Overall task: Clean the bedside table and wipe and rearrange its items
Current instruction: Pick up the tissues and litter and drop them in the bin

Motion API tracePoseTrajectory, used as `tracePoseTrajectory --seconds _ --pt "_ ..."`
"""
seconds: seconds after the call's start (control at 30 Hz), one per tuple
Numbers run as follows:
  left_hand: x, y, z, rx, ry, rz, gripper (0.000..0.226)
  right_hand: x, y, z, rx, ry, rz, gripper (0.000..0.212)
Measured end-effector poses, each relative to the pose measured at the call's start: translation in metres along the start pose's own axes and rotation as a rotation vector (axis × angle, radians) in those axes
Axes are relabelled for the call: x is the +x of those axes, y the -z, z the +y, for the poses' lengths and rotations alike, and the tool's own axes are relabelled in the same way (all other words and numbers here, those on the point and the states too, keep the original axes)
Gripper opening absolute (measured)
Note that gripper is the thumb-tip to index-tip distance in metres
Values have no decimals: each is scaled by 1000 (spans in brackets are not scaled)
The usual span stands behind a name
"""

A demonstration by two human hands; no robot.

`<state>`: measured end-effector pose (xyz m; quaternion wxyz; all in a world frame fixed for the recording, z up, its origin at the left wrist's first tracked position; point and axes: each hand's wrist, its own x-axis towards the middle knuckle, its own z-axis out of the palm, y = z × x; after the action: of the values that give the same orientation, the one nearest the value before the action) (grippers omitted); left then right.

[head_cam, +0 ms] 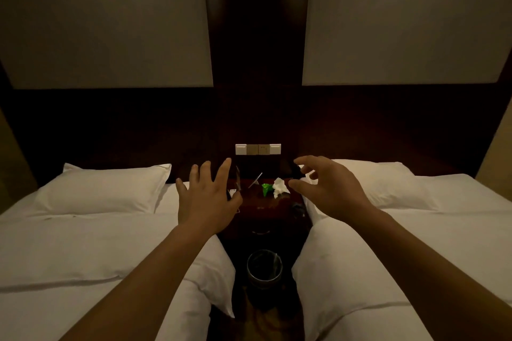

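Both my hands reach empty over the dim table (273, 203) between two beds — left hand (206, 198) spread wide, right hand (328, 188) half-curled toward the tissue (279, 188), likely to clear it first.

Dark brown bedside table (266, 206); green item (266, 189); white tissue (280, 187) (crumpled).
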<state>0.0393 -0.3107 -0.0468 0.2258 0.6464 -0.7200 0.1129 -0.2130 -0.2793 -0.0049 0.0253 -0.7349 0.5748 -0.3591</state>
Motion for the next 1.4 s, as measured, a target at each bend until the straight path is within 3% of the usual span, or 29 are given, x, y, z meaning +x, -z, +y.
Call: tracePoseTrajectory --seconds 0.5,0.77,1.17,1.4 --pt "163 -141 2 37 105 -117 74 177 -100 131 88 -37 -184 51" --pt "238 -221 -42 12 95 -192 75 248 -171 165 59 -105 -232 48" --pt "312 -392 -120 -7 36 -504 74 328 -315 228 2 -305 -314 42" --pt "321 -501 -142 -6 139 -706 75 346 -402 307 43 -416 -465 37"
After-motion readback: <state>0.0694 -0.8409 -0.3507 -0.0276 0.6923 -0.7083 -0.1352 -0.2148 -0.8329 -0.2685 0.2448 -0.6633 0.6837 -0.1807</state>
